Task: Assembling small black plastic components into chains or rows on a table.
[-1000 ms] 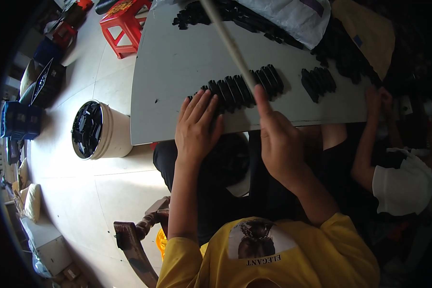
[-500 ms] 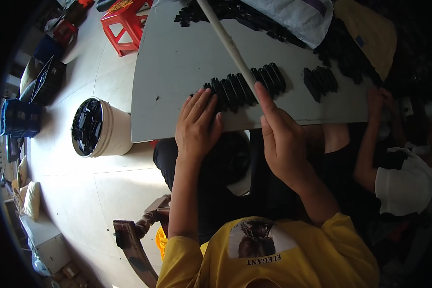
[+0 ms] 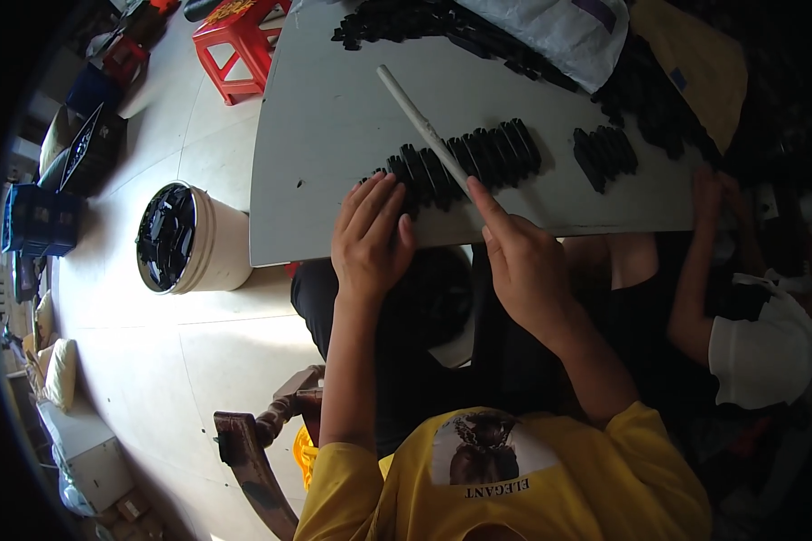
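Parts first: I see a row of small black parts [image 3: 465,162] lined up side by side like ribs across the grey table [image 3: 334,135], running from near the table's front edge up and to the right, each piece dark, narrow and standing close against its neighbour. A thin white rod [image 3: 421,126] lies slantwise over the row, its far end pointing up and left across bare tabletop. My left hand [image 3: 370,239] sits at the near end of the row with its fingers [image 3: 370,200] stretched out nearly straight and only slightly spread, the tips resting on the first black pieces; it grips nothing that I can see. My right hand [image 3: 523,266] is just beside it, index finger extended and laid along the lower end of the rod, touching it at the row, while the other fingers are curled under; whether they pinch the rod from below I cannot tell. A shorter cluster of black parts [image 3: 604,153] lies to the right, apart from the row, and a larger dark heap [image 3: 424,22] lies along the far edge of the table. On the floor to the left stands a white bucket [image 3: 216,248] filled with more black pieces, and a red stool [image 3: 239,41] stands farther back
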Available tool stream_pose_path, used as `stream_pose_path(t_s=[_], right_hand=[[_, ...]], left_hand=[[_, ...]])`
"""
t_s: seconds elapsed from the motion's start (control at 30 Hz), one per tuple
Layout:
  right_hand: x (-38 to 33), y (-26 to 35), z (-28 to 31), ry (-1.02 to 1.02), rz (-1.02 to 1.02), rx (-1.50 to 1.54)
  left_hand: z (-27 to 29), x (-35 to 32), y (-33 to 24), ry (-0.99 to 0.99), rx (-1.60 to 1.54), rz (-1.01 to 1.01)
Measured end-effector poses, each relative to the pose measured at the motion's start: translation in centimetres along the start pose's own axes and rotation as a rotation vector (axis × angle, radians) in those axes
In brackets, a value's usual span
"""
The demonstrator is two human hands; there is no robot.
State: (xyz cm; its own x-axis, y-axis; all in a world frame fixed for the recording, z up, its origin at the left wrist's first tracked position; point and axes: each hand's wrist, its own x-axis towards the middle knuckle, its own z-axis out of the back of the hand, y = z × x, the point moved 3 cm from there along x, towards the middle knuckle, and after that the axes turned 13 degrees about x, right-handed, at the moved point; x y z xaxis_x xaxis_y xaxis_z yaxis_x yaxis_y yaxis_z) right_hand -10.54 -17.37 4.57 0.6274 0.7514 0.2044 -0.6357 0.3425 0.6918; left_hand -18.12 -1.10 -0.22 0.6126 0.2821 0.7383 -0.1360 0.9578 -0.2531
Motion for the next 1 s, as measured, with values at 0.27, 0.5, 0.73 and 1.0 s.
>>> stream_pose_path(t_s=[0.27,0.5,0.73,1.0], right_hand=[[-0.1,2.4,-1.3,0.199,-0.048,-0.329],[-0.2,1.1,-0.8,0.042,0.027,-0.134],[-0.5,3.0,0.1,-0.09,0.149,0.039],[-0.6,1.3,-2.5,0.156,0.025,-0.099]], left_hand=[[0.0,-0.2,0.0,-0.072,-0.025,0.005],[1.4,-0.5,0.2,-0.079,-0.013,0.016],[1.6,-2.4,0.3,-0.059,-0.007,0.056],[1.1,-2.4,0.6,-0.062,-0.001,0.054]])
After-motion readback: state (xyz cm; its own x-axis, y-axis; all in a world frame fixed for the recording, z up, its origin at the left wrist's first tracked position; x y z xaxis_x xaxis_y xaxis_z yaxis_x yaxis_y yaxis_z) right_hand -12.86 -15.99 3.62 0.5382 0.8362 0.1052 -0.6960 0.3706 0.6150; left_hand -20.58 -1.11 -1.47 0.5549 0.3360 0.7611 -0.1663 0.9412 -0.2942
